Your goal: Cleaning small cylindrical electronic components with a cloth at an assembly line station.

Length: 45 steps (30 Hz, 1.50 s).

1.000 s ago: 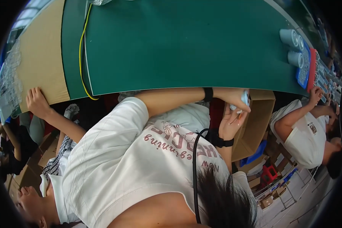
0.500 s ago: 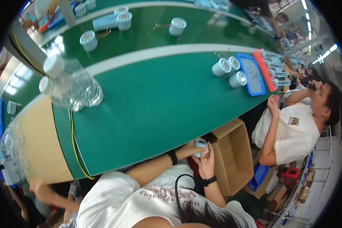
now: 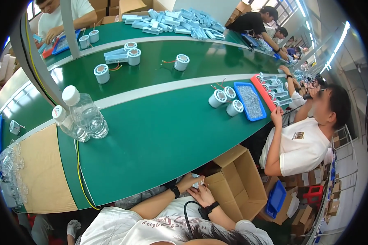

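Observation:
Over my lap, just off the table's front edge, I hold a small light-blue cylindrical housing (image 3: 197,183) in both hands. My left hand (image 3: 187,181) grips it from the left, fingers closed round it. From below and the right, my right hand (image 3: 203,196) is closed on the same piece. Fingers cover most of its surface, and its open end cannot be made out. The nearest thing to my hands is an open cardboard box (image 3: 216,188) on their right.
On the green table (image 3: 151,134) stand clear plastic bottles (image 3: 88,116) at the left. Several similar cylinders with wires (image 3: 218,98) sit beside a blue tray (image 3: 249,102) of small parts. A red rack (image 3: 264,92) lies farther right, near a seated co-worker (image 3: 300,143).
The view has tilted up, showing more of the far tables and a heap of light-blue parts. My hands, still on the cylinder, appear lower and farther left; the cylinder is now more covered.

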Each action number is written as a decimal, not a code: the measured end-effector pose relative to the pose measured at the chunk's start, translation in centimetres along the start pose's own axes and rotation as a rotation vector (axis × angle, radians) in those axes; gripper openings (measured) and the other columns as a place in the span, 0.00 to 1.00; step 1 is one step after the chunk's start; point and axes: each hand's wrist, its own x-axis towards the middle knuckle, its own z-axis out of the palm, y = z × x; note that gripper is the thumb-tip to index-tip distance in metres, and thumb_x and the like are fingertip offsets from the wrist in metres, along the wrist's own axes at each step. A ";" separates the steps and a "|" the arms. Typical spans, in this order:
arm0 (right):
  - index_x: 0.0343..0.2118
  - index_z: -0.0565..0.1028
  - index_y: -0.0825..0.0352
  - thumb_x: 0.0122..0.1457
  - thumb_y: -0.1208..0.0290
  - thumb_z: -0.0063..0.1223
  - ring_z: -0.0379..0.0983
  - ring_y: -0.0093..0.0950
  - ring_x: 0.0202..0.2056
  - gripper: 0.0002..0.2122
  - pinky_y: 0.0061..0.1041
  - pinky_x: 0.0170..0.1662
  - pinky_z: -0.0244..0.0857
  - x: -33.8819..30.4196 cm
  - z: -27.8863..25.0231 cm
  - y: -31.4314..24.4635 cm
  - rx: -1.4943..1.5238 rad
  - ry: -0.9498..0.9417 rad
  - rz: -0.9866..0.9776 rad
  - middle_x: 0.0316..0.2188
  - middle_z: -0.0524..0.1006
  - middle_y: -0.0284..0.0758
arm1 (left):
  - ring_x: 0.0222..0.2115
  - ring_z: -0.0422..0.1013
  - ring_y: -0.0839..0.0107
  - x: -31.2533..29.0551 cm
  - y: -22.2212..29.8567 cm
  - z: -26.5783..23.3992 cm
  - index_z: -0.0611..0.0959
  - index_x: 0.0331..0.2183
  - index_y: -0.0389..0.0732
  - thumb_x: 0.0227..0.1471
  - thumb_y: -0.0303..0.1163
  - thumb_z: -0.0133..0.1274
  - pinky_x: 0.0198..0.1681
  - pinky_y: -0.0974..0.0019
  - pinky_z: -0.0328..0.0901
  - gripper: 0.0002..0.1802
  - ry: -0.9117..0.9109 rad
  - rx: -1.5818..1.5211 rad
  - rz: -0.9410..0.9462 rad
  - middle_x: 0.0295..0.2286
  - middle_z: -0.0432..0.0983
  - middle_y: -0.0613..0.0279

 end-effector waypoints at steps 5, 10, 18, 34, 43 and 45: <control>0.53 0.62 0.68 0.69 0.63 0.38 0.70 0.40 0.46 0.16 0.52 0.56 0.65 2.9 -0.2 0.0 0.028 0.156 0.137 0.48 0.68 0.46 | 0.19 0.72 0.75 -0.3 1.3 -0.2 0.80 0.34 0.40 0.52 0.54 0.56 0.15 0.76 0.66 0.24 0.063 -0.053 -0.109 0.24 0.77 0.63; 0.53 0.62 0.67 0.70 0.61 0.37 0.71 0.46 0.44 0.17 0.52 0.53 0.68 4.5 -0.1 -0.5 -0.099 0.280 0.224 0.47 0.68 0.47 | 0.18 0.71 0.76 2.0 -1.9 -2.6 0.80 0.35 0.43 0.53 0.54 0.56 0.13 0.77 0.61 0.22 0.019 -0.106 -0.203 0.25 0.75 0.65; 0.55 0.63 0.60 0.69 0.62 0.38 0.77 0.42 0.38 0.15 0.46 0.41 0.75 1.6 4.6 -2.0 -0.217 0.154 0.180 0.42 0.74 0.43 | 0.41 0.70 0.75 -1.8 0.9 -1.7 0.76 0.49 0.52 0.54 0.53 0.56 0.37 0.61 0.72 0.25 0.052 -0.192 -0.047 0.38 0.74 0.66; 0.37 0.78 0.74 0.56 0.74 0.59 0.75 0.22 0.34 0.10 0.22 0.35 0.68 -3.5 3.9 -2.3 -1.120 0.330 -0.704 0.35 0.79 0.36 | 0.39 0.73 0.69 -3.7 1.7 -0.5 0.77 0.42 0.46 0.53 0.66 0.47 0.38 0.57 0.74 0.32 0.057 -0.294 -0.139 0.37 0.75 0.64; 0.34 0.80 0.74 0.55 0.73 0.61 0.75 0.22 0.33 0.09 0.21 0.37 0.68 -2.2 5.0 -2.0 -1.232 0.429 -0.600 0.35 0.80 0.37 | 0.39 0.73 0.72 -3.4 1.4 -0.3 0.78 0.39 0.44 0.53 0.64 0.50 0.38 0.60 0.74 0.31 0.030 -0.219 -0.092 0.36 0.76 0.64; 0.34 0.80 0.74 0.54 0.72 0.61 0.76 0.24 0.32 0.09 0.22 0.35 0.68 -1.6 4.6 -1.9 -1.270 0.392 -0.693 0.34 0.80 0.37 | 0.38 0.73 0.73 -3.5 1.5 -0.4 0.78 0.39 0.43 0.52 0.62 0.52 0.39 0.60 0.74 0.30 0.038 -0.232 -0.082 0.36 0.76 0.64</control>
